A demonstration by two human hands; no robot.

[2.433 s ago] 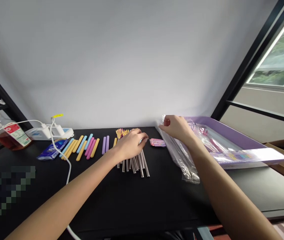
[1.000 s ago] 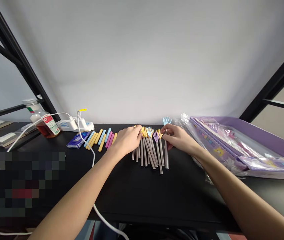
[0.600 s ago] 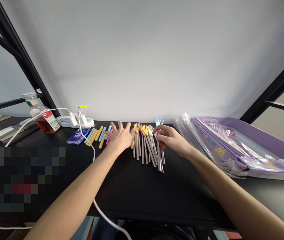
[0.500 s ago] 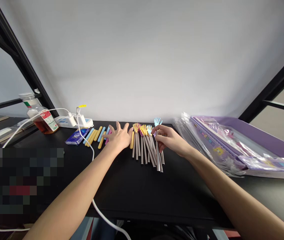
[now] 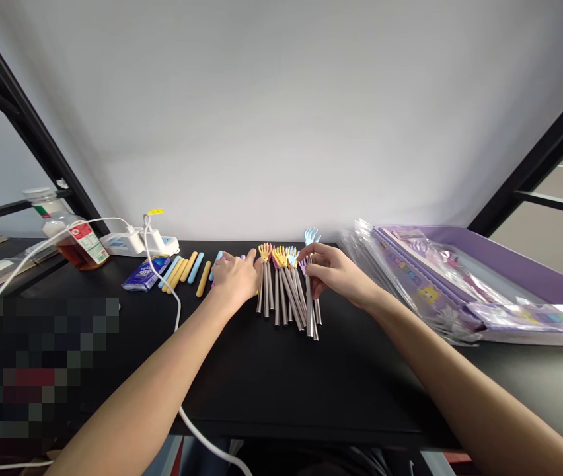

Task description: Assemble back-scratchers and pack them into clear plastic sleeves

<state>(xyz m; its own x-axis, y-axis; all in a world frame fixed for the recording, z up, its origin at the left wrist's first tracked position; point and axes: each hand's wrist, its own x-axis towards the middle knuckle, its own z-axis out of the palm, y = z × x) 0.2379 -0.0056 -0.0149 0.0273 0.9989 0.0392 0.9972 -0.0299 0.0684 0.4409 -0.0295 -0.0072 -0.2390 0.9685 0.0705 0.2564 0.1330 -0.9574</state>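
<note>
My right hand (image 5: 336, 274) pinches a back scratcher (image 5: 310, 311) by its metal shaft, just below the light blue hand-shaped head. Its lower end reaches down over the row of other back scratchers (image 5: 276, 294), which have yellow, blue, pink and purple heads and bare metal shafts. Palm down, my left hand (image 5: 234, 279) rests over several coloured handles, its fingers bent and partly apart; purple and blue handle ends show around them. Left of that hand lie loose yellow and blue handles, among them a yellow handle (image 5: 203, 279). Contact under the left palm is hidden.
A blue packet (image 5: 143, 274), a white power strip (image 5: 162, 246) and a bottle of brown liquid (image 5: 76, 244) stand left. A white cable (image 5: 178, 311) crosses the black table (image 5: 262, 383). At right lies a purple box (image 5: 499, 254) with clear plastic packaging (image 5: 368, 248).
My left hand's spread fingers have bent down over the handles. The right hand keeps its pinch on the back scratcher. The view has shifted slightly.
</note>
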